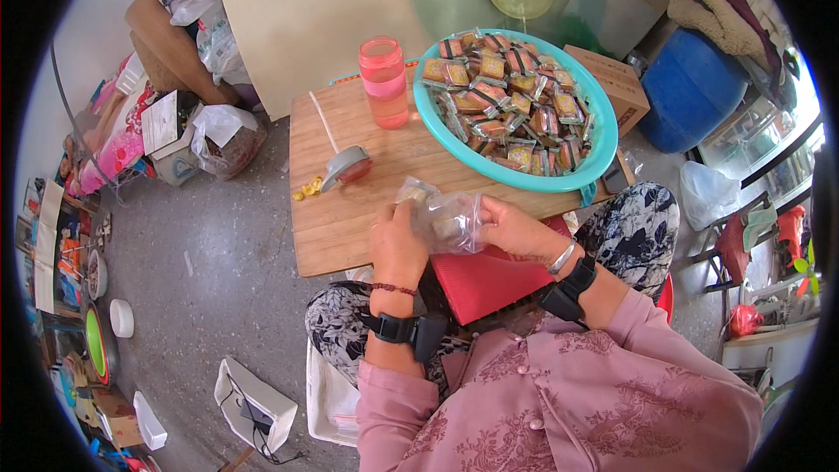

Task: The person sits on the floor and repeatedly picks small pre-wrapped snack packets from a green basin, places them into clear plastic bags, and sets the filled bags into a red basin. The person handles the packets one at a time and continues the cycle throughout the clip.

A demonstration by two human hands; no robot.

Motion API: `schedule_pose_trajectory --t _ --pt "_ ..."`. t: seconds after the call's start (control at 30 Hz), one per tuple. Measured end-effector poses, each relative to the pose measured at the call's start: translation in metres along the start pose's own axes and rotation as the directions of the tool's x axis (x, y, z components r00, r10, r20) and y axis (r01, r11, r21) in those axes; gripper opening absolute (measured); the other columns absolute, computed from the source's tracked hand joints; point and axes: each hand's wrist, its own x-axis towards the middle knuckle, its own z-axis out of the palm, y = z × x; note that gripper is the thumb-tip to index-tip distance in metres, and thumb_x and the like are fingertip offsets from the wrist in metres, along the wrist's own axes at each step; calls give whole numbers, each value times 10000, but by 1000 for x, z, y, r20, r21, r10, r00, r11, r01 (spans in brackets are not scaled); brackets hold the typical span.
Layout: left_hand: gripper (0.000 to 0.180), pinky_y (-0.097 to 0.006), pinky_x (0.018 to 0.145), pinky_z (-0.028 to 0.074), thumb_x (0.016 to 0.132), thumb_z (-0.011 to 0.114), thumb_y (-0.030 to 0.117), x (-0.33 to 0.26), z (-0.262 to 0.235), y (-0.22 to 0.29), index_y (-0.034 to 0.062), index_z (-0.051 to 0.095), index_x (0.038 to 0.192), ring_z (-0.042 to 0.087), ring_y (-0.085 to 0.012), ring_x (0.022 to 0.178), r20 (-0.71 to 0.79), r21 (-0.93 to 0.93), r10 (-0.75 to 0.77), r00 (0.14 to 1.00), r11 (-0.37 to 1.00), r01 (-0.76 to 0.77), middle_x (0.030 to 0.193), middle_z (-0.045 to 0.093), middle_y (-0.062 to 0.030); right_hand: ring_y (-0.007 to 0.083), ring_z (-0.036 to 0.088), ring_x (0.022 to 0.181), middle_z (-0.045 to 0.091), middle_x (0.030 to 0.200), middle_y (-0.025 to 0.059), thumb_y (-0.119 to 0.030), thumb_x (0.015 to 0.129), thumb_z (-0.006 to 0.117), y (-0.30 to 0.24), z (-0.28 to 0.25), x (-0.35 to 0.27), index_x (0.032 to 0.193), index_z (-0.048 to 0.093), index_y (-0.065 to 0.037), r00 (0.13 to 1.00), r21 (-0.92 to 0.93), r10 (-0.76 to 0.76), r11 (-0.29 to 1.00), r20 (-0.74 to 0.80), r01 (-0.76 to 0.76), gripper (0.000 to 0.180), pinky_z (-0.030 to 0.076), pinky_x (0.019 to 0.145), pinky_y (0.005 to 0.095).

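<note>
Between my hands, over the near edge of the wooden board point(350, 232), is a clear plastic bag point(450, 223) with a small pale yellowish piece showing through it. My left hand point(398, 239) is closed on the bag's left side, where crinkled film sticks up past the fingers. On the other side, my right hand point(517, 229) pinches the bag's edge between thumb and fingers. Beyond my hands, a turquoise oval basin point(533, 182) is heaped with small individually wrapped snacks point(511, 100) in clear film.
A pink bottle point(383, 83) stands at the board's far side. To its near left lie a grey-topped lid point(348, 166) and small yellow bits point(309, 188). A red bag point(494, 284) is under my hands. A cardboard box point(612, 87) and blue barrel point(695, 92) stand at right.
</note>
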Motion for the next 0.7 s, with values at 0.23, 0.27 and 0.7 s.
schedule_pose_trajectory --t 0.23,0.27,0.7 --pt "432 -487 887 503 780 621 12 2 3 0 47 639 1210 611 -450 1023 11 -32 21 1000 999 -21 1143 637 -240 157 619 1087 651 1183 84 -3 954 570 6 -1 5 1345 508 -2 999 -222 46 974 16 -42 396 509 967 321" --pt "418 -485 887 502 788 621 16 3 4 0 45 640 1205 611 -447 1024 1 -67 19 1000 998 -19 1139 639 -242 154 618 1084 651 1180 81 -8 954 575 6 -1 5 1346 511 -6 999 -244 47 969 -2 -46 397 508 965 322" --pt "337 -410 699 518 802 784 268 -20 -5 41 4 644 957 641 -319 768 306 -286 94 947 958 -3 888 652 -168 118 646 962 662 1138 43 -19 936 633 16 10 12 1277 556 1 997 -90 44 995 -65 -50 350 548 850 276"
